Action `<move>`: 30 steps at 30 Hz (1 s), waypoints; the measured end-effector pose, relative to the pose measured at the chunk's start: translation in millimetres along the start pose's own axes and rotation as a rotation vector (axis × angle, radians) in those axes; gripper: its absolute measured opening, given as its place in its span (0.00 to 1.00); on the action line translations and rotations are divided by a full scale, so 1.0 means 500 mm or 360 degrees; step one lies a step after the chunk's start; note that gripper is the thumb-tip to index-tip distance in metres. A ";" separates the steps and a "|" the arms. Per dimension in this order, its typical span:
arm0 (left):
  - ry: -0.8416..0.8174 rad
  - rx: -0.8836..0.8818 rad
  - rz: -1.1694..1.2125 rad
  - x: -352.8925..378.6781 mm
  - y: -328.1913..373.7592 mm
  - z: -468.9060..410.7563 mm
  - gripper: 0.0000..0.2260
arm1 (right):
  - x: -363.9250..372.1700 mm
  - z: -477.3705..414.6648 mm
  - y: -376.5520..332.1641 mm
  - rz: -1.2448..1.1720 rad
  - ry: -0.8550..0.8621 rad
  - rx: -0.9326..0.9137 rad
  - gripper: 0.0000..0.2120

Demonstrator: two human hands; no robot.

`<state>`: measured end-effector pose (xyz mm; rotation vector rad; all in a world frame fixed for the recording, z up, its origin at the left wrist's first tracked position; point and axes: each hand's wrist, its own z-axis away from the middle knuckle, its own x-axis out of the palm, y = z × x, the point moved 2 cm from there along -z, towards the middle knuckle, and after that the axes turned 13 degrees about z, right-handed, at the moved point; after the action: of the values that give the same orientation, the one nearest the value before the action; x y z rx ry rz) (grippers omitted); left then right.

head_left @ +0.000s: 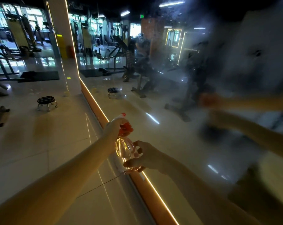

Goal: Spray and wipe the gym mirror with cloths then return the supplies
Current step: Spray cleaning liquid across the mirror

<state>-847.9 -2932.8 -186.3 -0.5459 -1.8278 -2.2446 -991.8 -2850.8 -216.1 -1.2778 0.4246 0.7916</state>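
Bottle point(125, 147) sits between your two hands, low in front of you, just beside the mirror's lit orange base point(147, 184). Your left hand point(116, 127) is wrapped around its red trigger head, nozzle up. Your right hand point(144, 156) cups the clear body from below, fingers point(138, 151) spread loosely against it. Past your hands, the mirror point(178, 127) is hazy with spray on its right side, and your arms show blurred in it. On the tiled floor point(40, 135) to the left stands a small round stool point(47, 103). Gym machines point(24, 38) fill the far background.
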 end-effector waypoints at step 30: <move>-0.0339 0.0361 -0.0269 -0.063 0.278 -0.122 0.15 | -0.011 -0.151 -0.244 -0.0130 0.0751 -0.0224 0.34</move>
<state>-776.4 -3024.9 -83.9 -0.6302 -2.2773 -2.1067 -896.2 -2934.7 -149.0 -1.6079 0.6978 0.4511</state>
